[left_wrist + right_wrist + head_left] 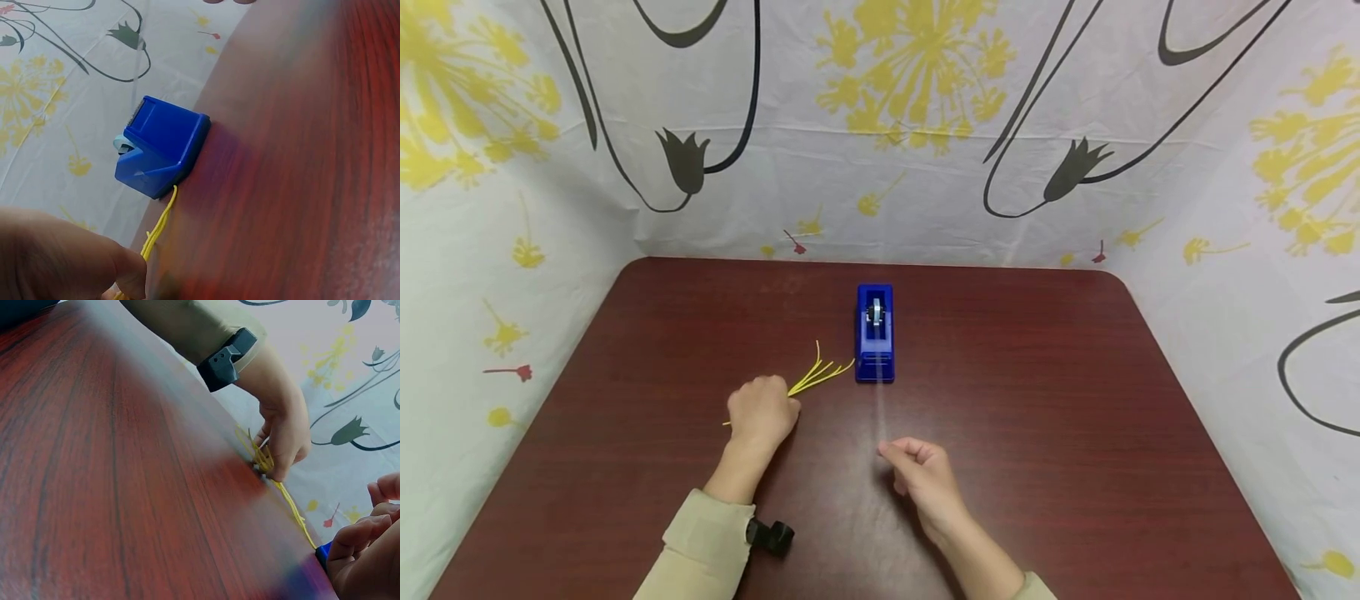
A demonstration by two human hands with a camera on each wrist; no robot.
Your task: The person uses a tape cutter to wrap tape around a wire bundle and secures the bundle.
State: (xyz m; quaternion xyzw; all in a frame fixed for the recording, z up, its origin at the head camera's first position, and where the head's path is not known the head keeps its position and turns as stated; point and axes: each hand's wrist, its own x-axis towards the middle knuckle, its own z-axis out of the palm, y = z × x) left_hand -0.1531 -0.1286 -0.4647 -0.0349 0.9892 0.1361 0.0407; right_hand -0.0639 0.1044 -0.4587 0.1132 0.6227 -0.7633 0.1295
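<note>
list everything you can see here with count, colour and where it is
tape dispenser: one, blue, far half of the table
tape roll: one, pale, in the dispenser
tape strip: one, clear, from the dispenser to the right hand
strands: several, yellow, in the left hand
table: one, reddish brown, under everything
patterned sheeting: count unclear, white with yellow, dark and red flowers, behind and beside the table
strapped device: one, black, at the left sleeve's cuff
dark shape: one, near-black, top-left corner of the right wrist view, too cropped to identify
sleeves: two, beige, near edge
left hand: one, bare, gripping the strands
right hand: one, bare, pinching the tape strip
</note>
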